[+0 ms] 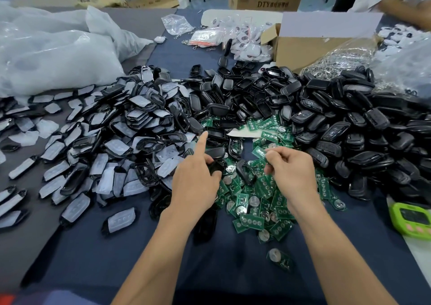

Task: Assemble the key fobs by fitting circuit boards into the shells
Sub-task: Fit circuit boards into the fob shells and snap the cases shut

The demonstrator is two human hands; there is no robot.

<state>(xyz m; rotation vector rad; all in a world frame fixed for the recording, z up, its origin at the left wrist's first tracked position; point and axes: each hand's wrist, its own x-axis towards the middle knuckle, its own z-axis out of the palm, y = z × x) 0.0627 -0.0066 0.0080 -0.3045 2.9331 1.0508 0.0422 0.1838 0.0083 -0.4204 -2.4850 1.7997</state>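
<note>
Right now the right hand (293,174) is pinching one small green circuit board (259,152) between its thumb and fingers (279,156), just above the heap of boards (251,220) in the middle of the desk (116,258). The left hand (198,179) is curling its thumb and lower fingers round a black shell (215,167), and its first finger is sticking straight out. Most of that shell is hiding under the hand, so I cannot tell which way it is facing.

To do this step well, I think the two hands should be coming close together first. The board should be going in flat and straight, pushed gently at its edges — not on the shiny bits. If it is going in tilted, it may jam or bend.

The boards are thin, flat and stiff, green with little silver circles, and some are carrying a round shiny battery (254,201). The black shells are hard, smooth and rounded like pebbles — a big pile (349,137) is lying on the right. On the left, more shells are lying with soft, cloudy rubber pads (121,146) in them. Being so smooth, a shell may be slippery to hold.
</note>
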